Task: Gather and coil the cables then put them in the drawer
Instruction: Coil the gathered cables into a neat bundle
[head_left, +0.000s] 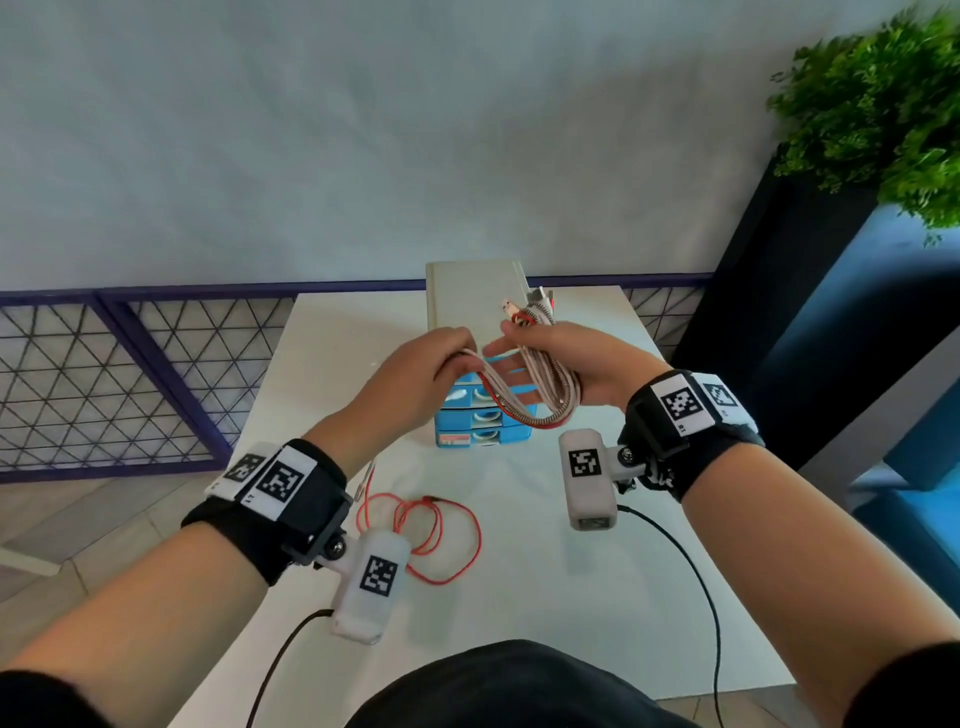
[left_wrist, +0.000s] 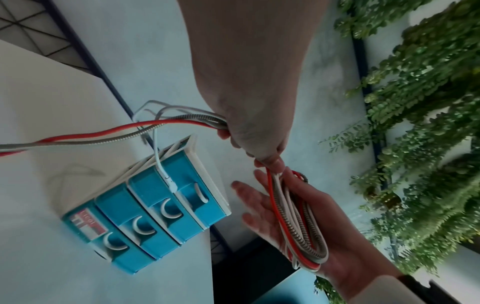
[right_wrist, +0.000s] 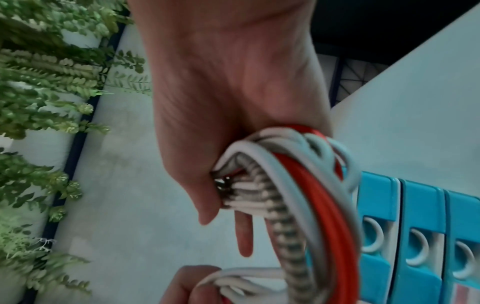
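A looped bundle of white, red and grey braided cables (head_left: 551, 396) lies across my right hand (head_left: 524, 340), whose thumb pins its top with the plugs (head_left: 524, 312) sticking up. My left hand (head_left: 458, 354) pinches the strands running out of the bundle, just left of it. In the left wrist view the left hand (left_wrist: 250, 133) grips those strands, and a white plug end (left_wrist: 170, 182) dangles before the blue drawer unit (left_wrist: 145, 216). The right wrist view shows the bundle (right_wrist: 311, 195) close up. A loose red cable (head_left: 434, 530) lies on the white table (head_left: 545, 571). The drawer unit (head_left: 480, 415) stands behind my hands.
Behind the table runs a blue-framed mesh railing (head_left: 130, 374) against a pale wall. At the right stands a dark planter with green foliage (head_left: 878, 109). Black wrist-camera leads (head_left: 691, 561) hang over the near part of the table.
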